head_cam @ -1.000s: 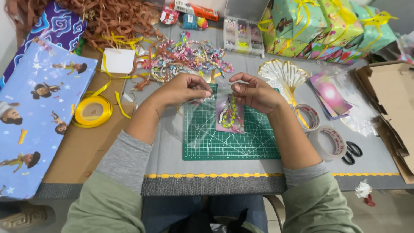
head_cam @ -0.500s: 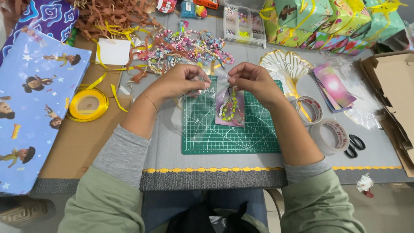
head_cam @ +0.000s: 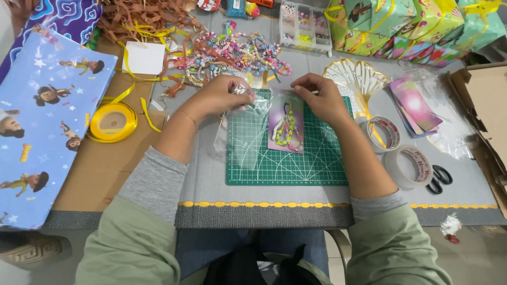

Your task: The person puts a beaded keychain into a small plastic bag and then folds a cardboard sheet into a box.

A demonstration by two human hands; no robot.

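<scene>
Lying on the green cutting mat (head_cam: 264, 163): a clear sleeve with pink card and beaded charm (head_cam: 286, 126), probably light, slippery and crinkly. Left hand (head_cam: 224, 95) and right hand (head_cam: 319, 97) both pinched shut on its top edge. Best gripped at that flap, likely.

A yellow ribbon spool (head_cam: 112, 122) lies on the bench (head_cam: 211, 179) well left of the left grip; two tape rolls (head_cam: 384, 132) and black scissors (head_cam: 438, 179) sit right of the right grip.
</scene>
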